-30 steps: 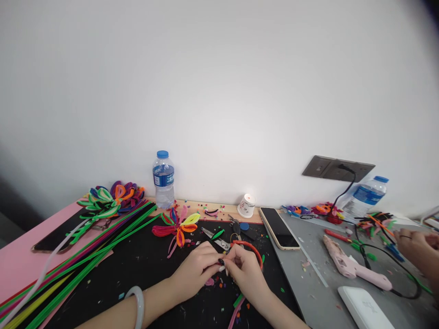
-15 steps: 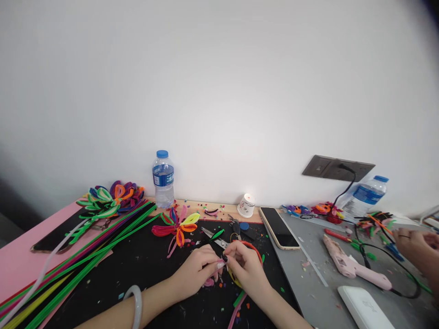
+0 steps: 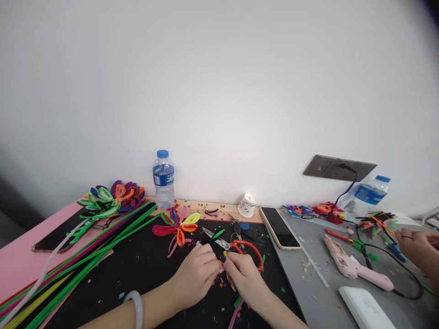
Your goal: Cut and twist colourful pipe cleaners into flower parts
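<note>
My left hand (image 3: pixel 196 274) and my right hand (image 3: pixel 244 276) meet over the black mat (image 3: pixel 144 265), fingertips pinched together on a small pipe-cleaner piece (image 3: pixel 223 260) with yellow and pink showing. A pale bangle (image 3: pixel 136 305) sits on my left wrist. Just behind the hands lie orange-handled scissors (image 3: pixel 240 246) and a bunch of keys (image 3: pixel 236 225). A finished multicoloured pipe-cleaner flower (image 3: pixel 178 226) lies to the left of the hands.
Long pipe cleaners (image 3: pixel 78 265) and more flowers (image 3: pixel 109 198) lie at left on a pink sheet. A water bottle (image 3: pixel 163 180), small cup (image 3: pixel 247 205) and phone (image 3: pixel 279 228) stand behind. At right, a pink glue gun (image 3: pixel 353 265) and another person's hand (image 3: pixel 416 244).
Both hands have drawn slightly toward me and closed tighter around the small piece; the scissors' orange handle is now more exposed behind them.
</note>
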Demonstrator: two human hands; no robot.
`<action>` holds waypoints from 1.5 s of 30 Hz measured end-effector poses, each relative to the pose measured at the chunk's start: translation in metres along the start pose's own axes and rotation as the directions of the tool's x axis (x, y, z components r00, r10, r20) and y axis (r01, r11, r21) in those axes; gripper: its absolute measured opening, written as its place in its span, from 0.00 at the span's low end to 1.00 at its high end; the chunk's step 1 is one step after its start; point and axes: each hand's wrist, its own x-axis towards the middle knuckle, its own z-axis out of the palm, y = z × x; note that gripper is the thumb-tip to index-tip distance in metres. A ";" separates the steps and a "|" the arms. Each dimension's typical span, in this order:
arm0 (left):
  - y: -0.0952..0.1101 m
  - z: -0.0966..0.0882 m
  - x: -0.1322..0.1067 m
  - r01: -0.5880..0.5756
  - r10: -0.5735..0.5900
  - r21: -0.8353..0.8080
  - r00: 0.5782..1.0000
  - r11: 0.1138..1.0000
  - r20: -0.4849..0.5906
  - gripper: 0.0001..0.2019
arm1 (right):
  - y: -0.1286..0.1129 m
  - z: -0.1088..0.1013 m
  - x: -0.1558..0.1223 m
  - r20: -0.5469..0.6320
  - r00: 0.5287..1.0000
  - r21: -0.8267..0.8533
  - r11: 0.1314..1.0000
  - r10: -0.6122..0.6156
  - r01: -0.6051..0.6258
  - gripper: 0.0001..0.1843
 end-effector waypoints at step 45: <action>-0.015 -0.007 0.011 0.386 -0.527 -0.569 0.844 0.726 -0.101 0.15 | 0.013 -0.022 0.005 -0.148 0.982 -0.667 0.721 0.122 -0.190 0.12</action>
